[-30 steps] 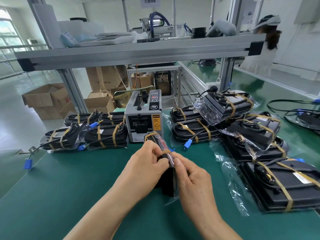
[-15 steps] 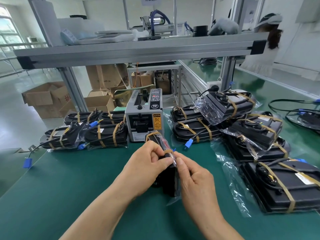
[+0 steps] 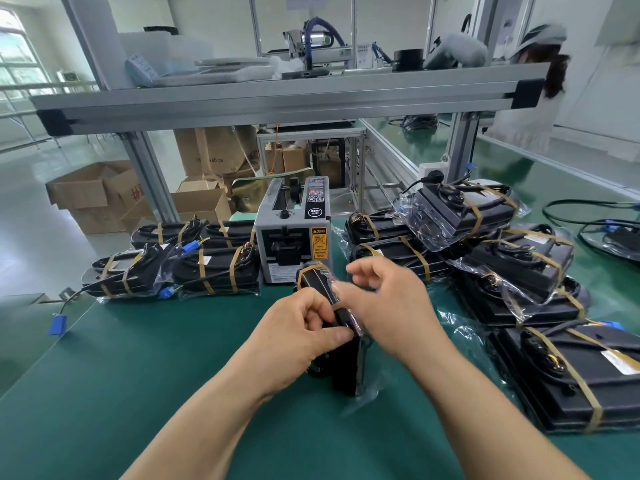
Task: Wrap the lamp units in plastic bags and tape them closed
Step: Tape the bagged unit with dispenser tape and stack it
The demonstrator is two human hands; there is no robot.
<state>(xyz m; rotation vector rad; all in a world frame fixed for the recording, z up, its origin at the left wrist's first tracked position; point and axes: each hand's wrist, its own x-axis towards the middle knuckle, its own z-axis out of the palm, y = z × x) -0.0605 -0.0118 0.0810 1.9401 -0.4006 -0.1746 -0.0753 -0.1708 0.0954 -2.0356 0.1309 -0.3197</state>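
The right hand [image 3: 388, 299] leaves the bagged lamp unit [image 3: 346, 368], grip now apart, nearing the tape dispenser [image 3: 294, 233]. The left hand [image 3: 298, 334] stays clamped on the unit, upright on the near worktop [image 3: 138, 393]: another strip seems next.

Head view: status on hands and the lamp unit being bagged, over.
Left hand grips black lamp unit in clear plastic bag, upright on green table. Right hand beside it, fingers loose, holding nothing visible. Grey tape dispenser just behind.

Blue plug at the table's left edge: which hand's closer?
Left. The left hand, gripping the bagged black lamp unit, sits right of the blue plug; the right hand is farther right.
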